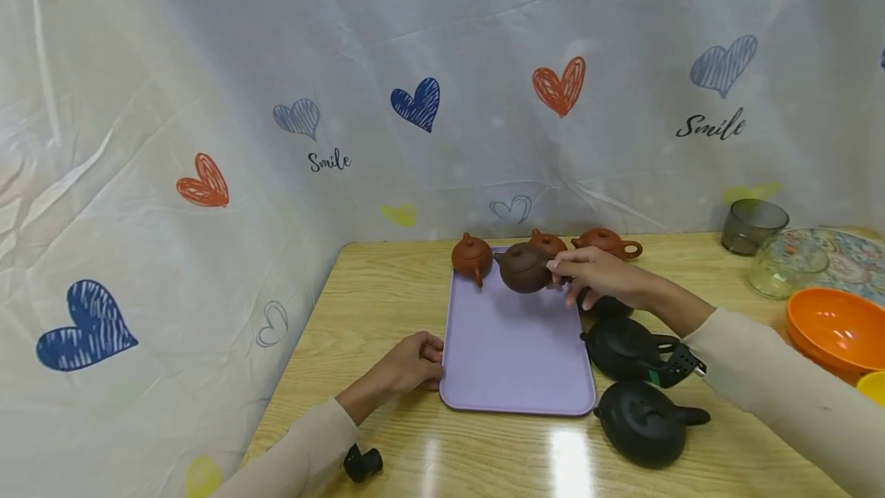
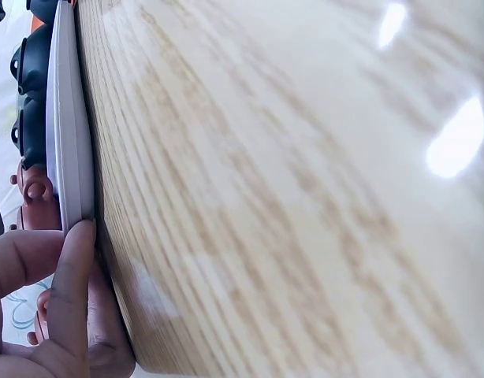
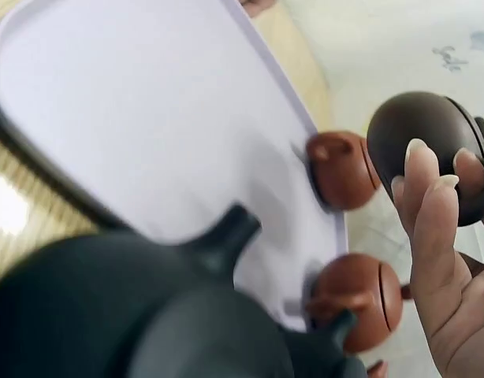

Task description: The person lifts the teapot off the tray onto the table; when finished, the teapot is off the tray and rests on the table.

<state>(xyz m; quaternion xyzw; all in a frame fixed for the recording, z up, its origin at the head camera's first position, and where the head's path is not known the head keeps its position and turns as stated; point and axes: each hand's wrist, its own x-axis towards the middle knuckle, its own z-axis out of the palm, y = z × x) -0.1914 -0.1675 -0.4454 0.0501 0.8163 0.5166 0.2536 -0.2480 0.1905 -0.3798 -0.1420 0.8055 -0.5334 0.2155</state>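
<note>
My right hand [image 1: 601, 277] grips a dark brown teapot [image 1: 523, 267] by its handle side, holding it above the far part of the lavender tray [image 1: 515, 360]. In the right wrist view the fingers [image 3: 433, 213] lie against the brown teapot [image 3: 419, 130], and its handle is mostly hidden. My left hand [image 1: 408, 363] pinches the tray's left edge. Close up in the left wrist view, the fingertips meet the tray rim [image 2: 76, 157]. Two reddish clay teapots stand at the tray's far end, one at the left corner [image 1: 470, 258] and another partly behind the brown one [image 1: 549, 241].
Right of the tray stand a third reddish teapot [image 1: 600, 240] and several black teapots, the nearest [image 1: 643, 425] by the tray's front corner. Farther right are a dark glass [image 1: 754, 225], a clear glass bowl [image 1: 788, 263] and an orange bowl [image 1: 836, 329]. A patterned curtain hangs behind the table.
</note>
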